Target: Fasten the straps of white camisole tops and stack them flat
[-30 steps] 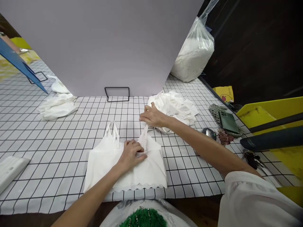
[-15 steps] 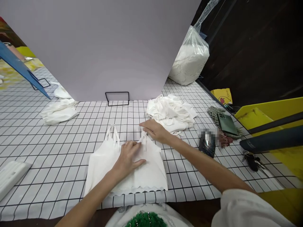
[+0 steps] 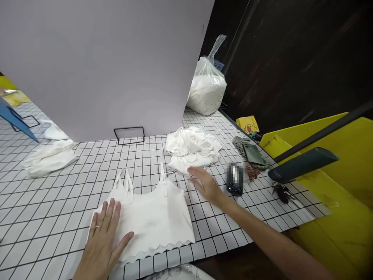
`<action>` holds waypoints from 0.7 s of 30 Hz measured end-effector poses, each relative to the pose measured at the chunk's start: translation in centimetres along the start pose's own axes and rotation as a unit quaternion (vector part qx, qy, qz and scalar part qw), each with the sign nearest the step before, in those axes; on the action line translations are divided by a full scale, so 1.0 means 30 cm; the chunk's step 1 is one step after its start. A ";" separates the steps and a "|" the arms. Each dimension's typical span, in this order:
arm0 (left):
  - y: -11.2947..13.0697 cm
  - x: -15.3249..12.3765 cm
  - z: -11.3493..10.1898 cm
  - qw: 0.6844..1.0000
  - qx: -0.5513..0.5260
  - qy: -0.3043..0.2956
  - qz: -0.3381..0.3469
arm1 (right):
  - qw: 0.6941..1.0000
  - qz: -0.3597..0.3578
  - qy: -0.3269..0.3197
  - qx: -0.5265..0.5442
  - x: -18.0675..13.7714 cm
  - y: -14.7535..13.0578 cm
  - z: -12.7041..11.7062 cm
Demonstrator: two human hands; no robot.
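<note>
A white camisole top (image 3: 151,217) with thin straps and a scalloped hem lies flat on the black-grid white table cover (image 3: 58,202). My left hand (image 3: 103,237) rests flat on its lower left corner, fingers spread, a ring on one finger. My right hand (image 3: 204,182) hovers open and blurred to the right of the top, between it and a heap of white garments (image 3: 190,147). Neither hand holds anything.
A grey board (image 3: 101,66) stands behind on a black wire stand (image 3: 129,135). More white cloth (image 3: 48,159) lies far left. A plastic bag of white stuff (image 3: 206,91), a green phone (image 3: 254,153), keys (image 3: 281,190), a dark blurred object (image 3: 234,179) and yellow bins (image 3: 335,163) sit right.
Both hands let go of the right strap. My left hand slid down to the top's lower left corner; my right hand moved right off the garment. The camera swung rightward.
</note>
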State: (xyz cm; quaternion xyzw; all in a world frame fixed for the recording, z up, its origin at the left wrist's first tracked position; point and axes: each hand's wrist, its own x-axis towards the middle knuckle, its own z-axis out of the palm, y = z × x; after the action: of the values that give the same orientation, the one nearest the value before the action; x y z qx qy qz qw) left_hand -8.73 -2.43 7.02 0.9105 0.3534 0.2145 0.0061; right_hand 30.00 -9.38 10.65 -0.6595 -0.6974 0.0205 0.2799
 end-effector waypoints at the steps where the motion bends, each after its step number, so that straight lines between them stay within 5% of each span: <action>1: 0.013 0.029 -0.008 1.000 -0.020 0.003 -0.011 | 0.998 0.026 0.050 -0.027 0.070 0.047 -0.018; 4: 0.057 0.132 -0.047 0.996 -0.082 0.027 -0.017 | 0.984 0.108 0.083 -0.118 0.284 0.159 -0.067; 10: 0.017 0.264 -0.130 0.982 -0.166 0.085 -0.036 | 0.979 0.171 0.096 -0.058 0.558 0.257 -0.206; 14: 0.028 0.332 -0.161 0.957 -0.257 0.063 -0.121 | 0.977 0.201 0.076 -0.016 0.563 0.229 -0.178; 18: 0.081 0.386 -0.150 0.951 -0.300 0.047 -0.054 | 0.971 0.215 0.094 0.040 0.524 0.183 -0.120; 21: 0.076 0.417 -0.142 0.946 -0.316 0.025 -0.066 | 0.961 0.217 0.139 0.104 0.568 0.167 -0.205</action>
State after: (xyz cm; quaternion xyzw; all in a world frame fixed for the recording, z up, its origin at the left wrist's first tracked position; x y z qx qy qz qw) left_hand -0.73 3.36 16.10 0.8304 0.3271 0.3373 0.2993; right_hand 37.56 5.03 20.04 -0.7588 -0.4855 0.0608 0.4298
